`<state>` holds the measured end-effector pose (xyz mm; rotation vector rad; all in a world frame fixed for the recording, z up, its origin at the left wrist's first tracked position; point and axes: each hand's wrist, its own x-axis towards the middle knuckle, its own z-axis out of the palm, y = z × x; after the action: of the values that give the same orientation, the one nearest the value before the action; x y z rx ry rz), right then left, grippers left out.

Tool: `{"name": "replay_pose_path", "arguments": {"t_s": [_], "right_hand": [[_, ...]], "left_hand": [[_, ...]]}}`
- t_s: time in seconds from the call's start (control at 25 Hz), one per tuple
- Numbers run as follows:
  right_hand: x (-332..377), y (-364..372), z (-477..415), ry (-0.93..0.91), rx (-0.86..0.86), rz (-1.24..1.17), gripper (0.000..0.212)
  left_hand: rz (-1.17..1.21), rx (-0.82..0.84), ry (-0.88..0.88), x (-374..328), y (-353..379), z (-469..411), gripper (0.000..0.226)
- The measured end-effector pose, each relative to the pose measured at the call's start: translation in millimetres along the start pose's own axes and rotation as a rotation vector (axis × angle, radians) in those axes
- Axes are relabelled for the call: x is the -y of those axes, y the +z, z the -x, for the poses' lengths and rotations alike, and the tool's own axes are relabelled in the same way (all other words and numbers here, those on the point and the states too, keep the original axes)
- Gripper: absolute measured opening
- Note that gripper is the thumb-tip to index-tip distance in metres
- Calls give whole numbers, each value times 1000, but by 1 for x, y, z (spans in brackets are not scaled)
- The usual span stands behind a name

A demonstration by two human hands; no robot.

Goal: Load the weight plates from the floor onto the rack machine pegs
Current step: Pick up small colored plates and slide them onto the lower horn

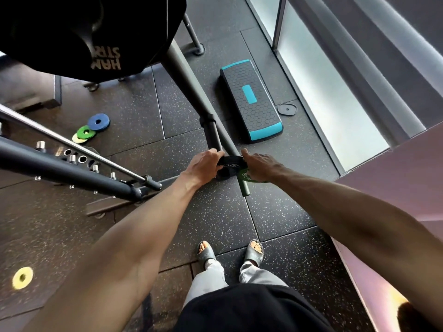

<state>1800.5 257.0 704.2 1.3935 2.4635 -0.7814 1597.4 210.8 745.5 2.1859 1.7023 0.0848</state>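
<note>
My left hand (203, 165) and my right hand (260, 165) grip the two sides of a black weight plate (229, 161) at the machine's dark peg (242, 185), whose tip sticks out toward me. A green plate (250, 176) sits under my right hand on the same peg. Whether the black plate is fully on the peg I cannot tell. On the floor at the left lie a blue plate (98, 121), a green plate (86, 132) and a pale yellow plate (77, 139) overlapping. Another yellow plate (22, 277) lies near the lower left.
A big black plate (91, 32) hangs on the machine at top left. Dark machine arms (72, 171) cross the left side. A black and teal step platform (251, 99) lies ahead, a small black plate (287, 108) beside it. A pink wall (395, 212) is at right.
</note>
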Motion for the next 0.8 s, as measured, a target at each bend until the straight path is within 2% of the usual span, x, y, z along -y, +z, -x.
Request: {"name": "replay_pose_path", "arguments": {"t_s": [0.12,0.36,0.6,0.64,0.76,0.8], "right_hand": [[-1,3,-14,52,-115,6,58],[10,-19,-52,78,-222,-31,54],[7,-33,-80,103,-204,-39,67],[5,-31,-80,109,-202,-34,63],[-4,-21,-65,164,-114,-40,24],[-9,-16,-57,192,-67,-51,18]], "left_hand": [[-72,-30,-9,8,-7,-17,16],[-89,-101,-90,27,-18,-51,18],[-89,-161,-157,40,-30,-81,25],[-84,-165,-164,40,-30,-83,26],[-100,-186,-217,37,-25,-79,32],[-168,-225,-221,34,-21,-76,37]]}}
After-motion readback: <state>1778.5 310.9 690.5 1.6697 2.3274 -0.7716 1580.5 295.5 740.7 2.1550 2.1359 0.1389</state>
